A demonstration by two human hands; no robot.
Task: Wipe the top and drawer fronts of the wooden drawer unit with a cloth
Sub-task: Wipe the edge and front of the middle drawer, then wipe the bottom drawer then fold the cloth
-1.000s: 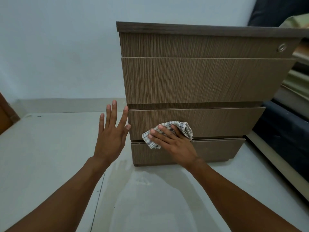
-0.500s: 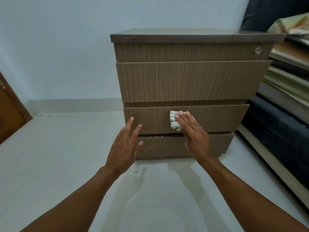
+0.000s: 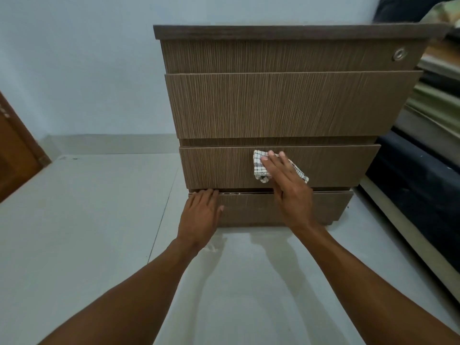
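Along the bottom of the frame, two bare forearms reach up from the lower corners over a pale, glossy floor (image 3: 74, 220), which shows faint reflections of the arms. The left hand (image 3: 200, 215) sits just left of centre, its fingers laid together and hooked over the top left edge of the bottom drawer front (image 3: 323, 207), fingertips at the dark gap above it — it holds no cloth. The right hand (image 3: 290, 190) lies slightly higher and to the right, palm flat and fingers extended, pressing a checked cloth (image 3: 260, 168) against the third drawer front (image 3: 216, 168); the cloth is white with dark grid lines, bunched, and shows on both sides of the fingers, near the middle of that front. These fronts belong to the wooden drawer unit (image 3: 286, 105), which stands on the floor and fills the centre and upper right of the frame, with vertical grain on each front. Above the wiped drawer comes a narrow recessed strip, then a taller drawer front, then a shallower top front with a round metal lock (image 3: 399, 54) at its right end, all beneath a darker top slab (image 3: 273, 34) seen edge-on. At the right edge of the frame, just beside the unit, stacked dark and greenish bedding or cushions — blurred — rise out of view. At the left edge a brown wooden door (image 3: 15, 155) shows partly, and behind everything stands a plain pale blue wall (image 3: 87, 66) with a light skirting along its base.
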